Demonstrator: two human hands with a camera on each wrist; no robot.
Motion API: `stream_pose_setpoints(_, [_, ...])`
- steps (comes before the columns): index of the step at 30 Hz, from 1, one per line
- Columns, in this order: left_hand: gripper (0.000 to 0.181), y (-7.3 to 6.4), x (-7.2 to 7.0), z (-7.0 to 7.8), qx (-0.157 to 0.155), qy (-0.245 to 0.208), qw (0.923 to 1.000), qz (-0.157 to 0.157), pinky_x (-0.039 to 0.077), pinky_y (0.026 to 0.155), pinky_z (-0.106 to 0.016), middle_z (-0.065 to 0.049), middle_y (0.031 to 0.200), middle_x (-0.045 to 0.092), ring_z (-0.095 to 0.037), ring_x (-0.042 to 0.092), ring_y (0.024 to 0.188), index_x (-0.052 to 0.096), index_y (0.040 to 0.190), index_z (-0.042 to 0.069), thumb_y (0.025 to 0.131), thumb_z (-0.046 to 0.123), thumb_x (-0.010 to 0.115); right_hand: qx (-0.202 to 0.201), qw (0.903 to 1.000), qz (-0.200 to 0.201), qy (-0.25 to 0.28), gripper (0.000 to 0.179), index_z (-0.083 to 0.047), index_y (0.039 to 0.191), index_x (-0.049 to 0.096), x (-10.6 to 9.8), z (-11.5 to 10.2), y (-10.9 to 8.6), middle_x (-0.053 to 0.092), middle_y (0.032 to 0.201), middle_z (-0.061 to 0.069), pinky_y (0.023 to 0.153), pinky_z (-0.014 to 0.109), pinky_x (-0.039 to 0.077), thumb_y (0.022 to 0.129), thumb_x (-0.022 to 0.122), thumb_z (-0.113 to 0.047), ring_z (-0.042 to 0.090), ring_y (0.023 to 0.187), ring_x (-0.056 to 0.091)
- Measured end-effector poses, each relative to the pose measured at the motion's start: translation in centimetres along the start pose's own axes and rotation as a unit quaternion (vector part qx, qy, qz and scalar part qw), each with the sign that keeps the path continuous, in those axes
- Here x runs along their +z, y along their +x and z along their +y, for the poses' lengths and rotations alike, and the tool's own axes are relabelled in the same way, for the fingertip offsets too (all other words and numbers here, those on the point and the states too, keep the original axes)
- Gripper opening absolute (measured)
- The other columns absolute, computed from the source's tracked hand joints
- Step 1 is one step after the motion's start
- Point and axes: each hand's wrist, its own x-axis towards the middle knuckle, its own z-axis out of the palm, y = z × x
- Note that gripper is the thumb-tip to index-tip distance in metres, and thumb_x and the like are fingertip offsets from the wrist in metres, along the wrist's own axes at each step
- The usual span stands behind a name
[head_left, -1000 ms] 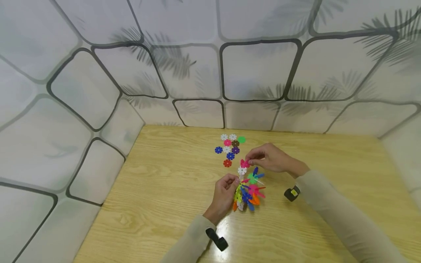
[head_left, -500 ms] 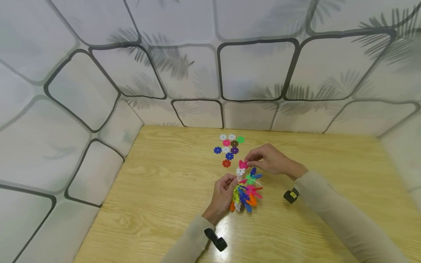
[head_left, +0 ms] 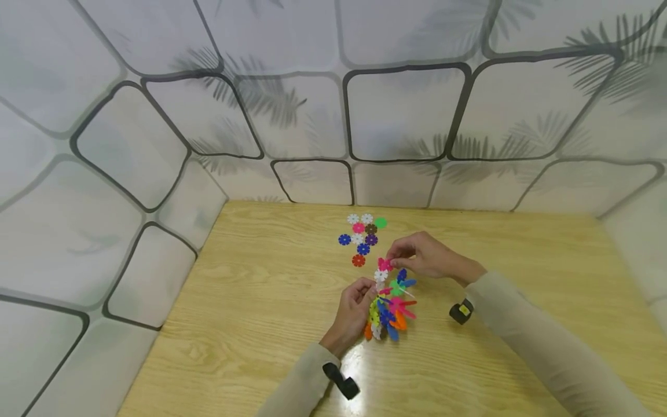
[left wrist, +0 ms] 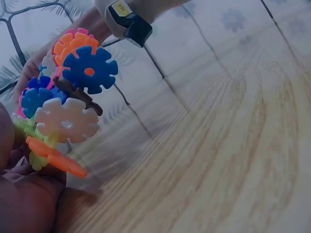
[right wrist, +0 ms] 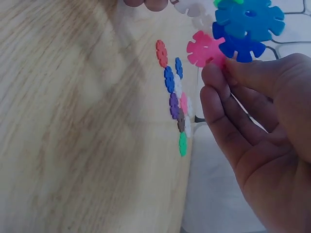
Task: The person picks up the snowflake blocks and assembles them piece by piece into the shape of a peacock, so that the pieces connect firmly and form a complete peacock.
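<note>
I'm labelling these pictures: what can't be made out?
Left wrist view: much of the left hand, cut by the left edge.
Right wrist view: part of the disc cluster, cut by the top edge; part of the held pink disc, behind a blue disc.
Head view: cluster joints, too small.

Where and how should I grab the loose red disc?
Probably pinch the red disc by opposite edges of its notched rim, coming down from the person's left: it lies flat on the table, with a blue disc close behind.
</note>
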Motion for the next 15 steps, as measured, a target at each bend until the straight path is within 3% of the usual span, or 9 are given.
stream_pose_setpoints(6, [0.027, -0.17, 0.12, 0.07, 0.007, -0.005, 0.9998, -0.018, 0.057, 0.077, -0.015, 0.009, 0.092, 0.067, 0.000, 0.065, 0.085, 0.055, 0.117, -0.022, 0.113, 0.004, 0.052, 0.000, 0.9996, -0.007, 0.027, 0.008, -0.005, 0.107, 0.079, 0.35, 0.51, 0.27, 0.082, 0.099, 0.008, 0.081, 0.024, 0.063, 0.106, 0.070, -0.005, 0.019, 0.089, 0.078])
stream_pose_setpoints(15, [0.025, -0.18, -0.20, 0.48, -0.003, 0.016, 0.9987, -0.047, 0.053, 0.074, -0.016, 0.007, 0.095, 0.062, -0.001, 0.060, 0.085, 0.056, 0.116, -0.017, 0.115, 0.007, 0.047, -0.003, 0.9991, -0.027, 0.032, 0.007, -0.007, 0.104, 0.081, -0.18, 0.60, 0.79, 0.082, 0.097, 0.006, 0.081, 0.025, 0.065, 0.104, 0.073, -0.005, 0.009, 0.082, 0.077])
